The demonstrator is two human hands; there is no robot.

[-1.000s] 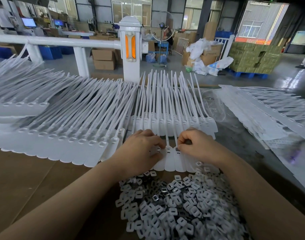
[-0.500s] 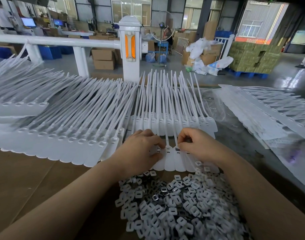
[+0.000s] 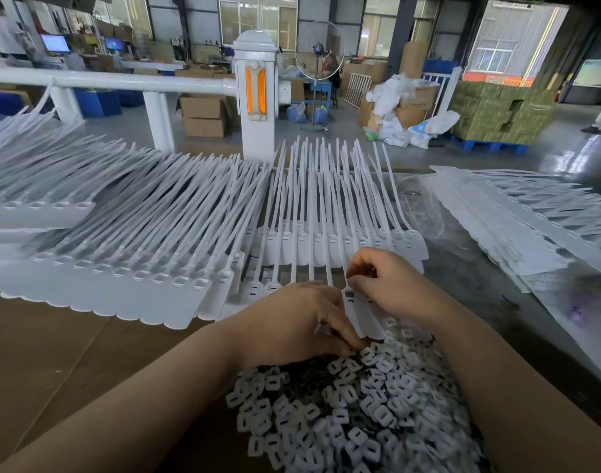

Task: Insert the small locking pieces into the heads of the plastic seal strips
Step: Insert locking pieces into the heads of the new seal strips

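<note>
Left hand [image 3: 292, 322] pinches a piece from pile [image 3: 360, 414]; right hand [image 3: 391, 285] pinches strip head [image 3: 349, 295]. Piece may seat crooked.

The left hand [image 3: 288, 322] lies palm-down, fingertips curled toward four o'clock; the right hand [image 3: 387, 285], at one o'clock, pinches with curled fingers.

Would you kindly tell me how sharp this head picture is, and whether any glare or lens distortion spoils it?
Head view: wide-angle bending curves the white railing and the picture's edges; the strips at the far left and the paper at the right edge are smeared; the locking pieces are slightly soft; daylight glare lies on the floor; both hands, left and right, are fairly sharp.
</note>
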